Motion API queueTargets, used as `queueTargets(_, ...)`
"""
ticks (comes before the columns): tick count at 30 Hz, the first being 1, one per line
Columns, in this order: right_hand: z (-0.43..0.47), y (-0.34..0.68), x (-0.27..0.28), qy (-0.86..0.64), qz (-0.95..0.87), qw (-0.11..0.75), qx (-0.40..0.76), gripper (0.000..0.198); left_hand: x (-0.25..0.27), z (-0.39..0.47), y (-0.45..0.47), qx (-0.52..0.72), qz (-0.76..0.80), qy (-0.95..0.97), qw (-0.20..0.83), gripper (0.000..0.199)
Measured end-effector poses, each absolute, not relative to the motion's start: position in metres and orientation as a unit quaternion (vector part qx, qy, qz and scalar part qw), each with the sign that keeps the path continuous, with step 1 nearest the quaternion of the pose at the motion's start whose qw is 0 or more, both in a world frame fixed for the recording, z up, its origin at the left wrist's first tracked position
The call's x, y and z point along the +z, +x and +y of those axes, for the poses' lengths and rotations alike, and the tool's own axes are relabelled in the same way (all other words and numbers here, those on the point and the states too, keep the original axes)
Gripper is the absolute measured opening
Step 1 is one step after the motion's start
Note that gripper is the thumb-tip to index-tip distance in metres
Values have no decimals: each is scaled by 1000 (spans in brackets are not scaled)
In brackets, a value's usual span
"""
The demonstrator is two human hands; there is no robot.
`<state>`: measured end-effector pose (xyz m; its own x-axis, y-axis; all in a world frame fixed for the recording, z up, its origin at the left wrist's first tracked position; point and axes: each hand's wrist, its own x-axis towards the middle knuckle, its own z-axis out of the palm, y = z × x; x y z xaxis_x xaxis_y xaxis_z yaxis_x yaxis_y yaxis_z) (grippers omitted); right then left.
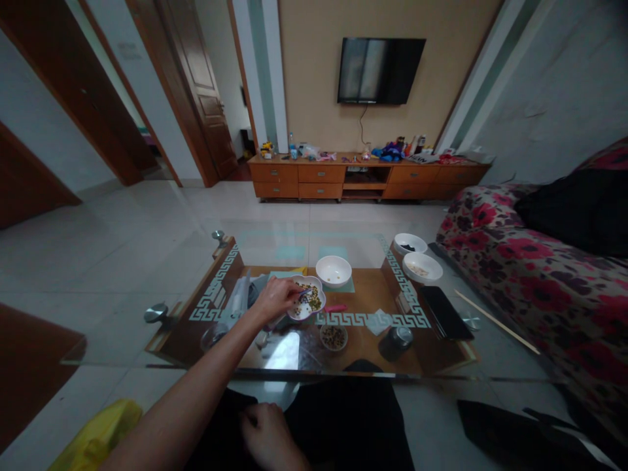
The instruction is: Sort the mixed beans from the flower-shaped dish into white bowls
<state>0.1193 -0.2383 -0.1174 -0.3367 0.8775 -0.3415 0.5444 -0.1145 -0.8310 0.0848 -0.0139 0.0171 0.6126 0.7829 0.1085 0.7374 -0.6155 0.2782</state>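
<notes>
**Left hand (279, 298) at the dish (322, 292)**

My left hand reaches over the dish's left rim, fingers close together above the beans (314, 305); whether they clamp anything, I cannot tell. The dish stands on the table (360, 320). My right hand (272, 435) lies on my lap (348, 418), nearer me than the dish, fingers loosely curled; any grip cannot be confirmed. Beyond the dish, to its right: a white bowl (338, 267). Just right of the dish: a pink tool (336, 308).
</notes>
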Motion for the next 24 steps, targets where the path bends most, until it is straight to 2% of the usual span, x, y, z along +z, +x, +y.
queueTargets(4, -235, 122, -119, -559, -642, 178, 494, 25, 18, -5, 85, 161, 439, 874, 131, 25)
queueTargets(9, -233, 130, -119, -564, -640, 181, 490, 27, 23, -2, 106, 231, 461, 849, 115, 30)
queueTargets(16, -232, 141, -121, -570, -611, 198, 513, 32, 17, -3, 134, 158, 429, 886, 76, 29)
queueTargets(24, -234, 129, -125, -565, -638, 188, 487, 29, 20, -1, 92, 152, 464, 869, 74, 32)
